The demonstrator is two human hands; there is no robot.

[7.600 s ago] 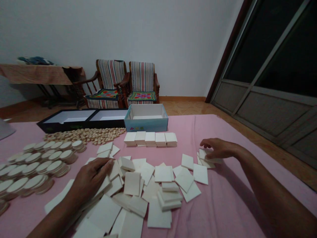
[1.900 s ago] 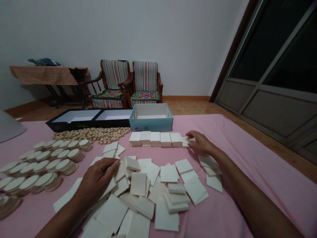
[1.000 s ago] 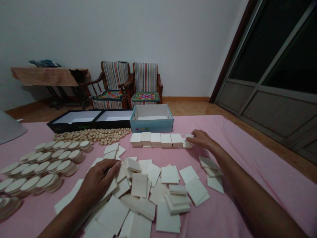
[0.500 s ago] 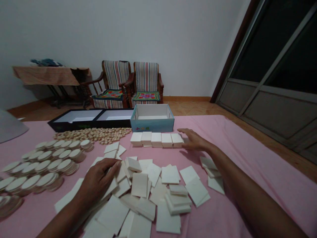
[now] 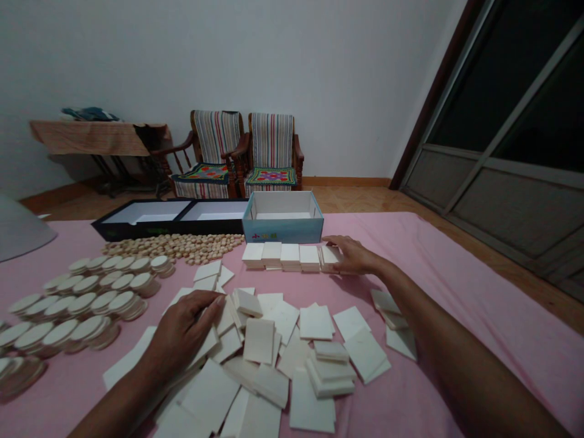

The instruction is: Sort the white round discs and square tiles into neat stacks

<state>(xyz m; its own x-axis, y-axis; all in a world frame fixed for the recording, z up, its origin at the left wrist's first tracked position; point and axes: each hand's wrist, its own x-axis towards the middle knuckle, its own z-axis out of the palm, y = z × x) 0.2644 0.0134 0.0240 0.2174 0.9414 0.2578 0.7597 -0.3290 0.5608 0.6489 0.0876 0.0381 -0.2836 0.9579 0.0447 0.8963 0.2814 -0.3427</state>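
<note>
My right hand (image 5: 352, 255) is at the right end of a row of stacked white square tiles (image 5: 291, 255), its fingers closed around the last stack (image 5: 329, 258). That stack leans slightly, its edges showing. Over the left side of a loose heap of square tiles (image 5: 258, 340), my left hand (image 5: 189, 325) has its fingers curled and its thumb against the forefinger. Whatever it pinches, if anything, is hidden behind the fingers. Some tiles in the heap lie flat, others overlap or sit in small piles.
Stacks of round wooden discs (image 5: 82, 304) stand in rows at the left. Behind them lie many small wooden pieces (image 5: 173, 246). A light-blue box (image 5: 283, 230) and a black divided tray (image 5: 137, 230) line the back of the pink cloth (image 5: 378, 234). A few tiles (image 5: 401, 340) lie beside my right forearm.
My right hand has moved slightly left and closed around the end stack, which now tilts a little. My left hand stays in place over the heap. The view has shifted slightly.
</note>
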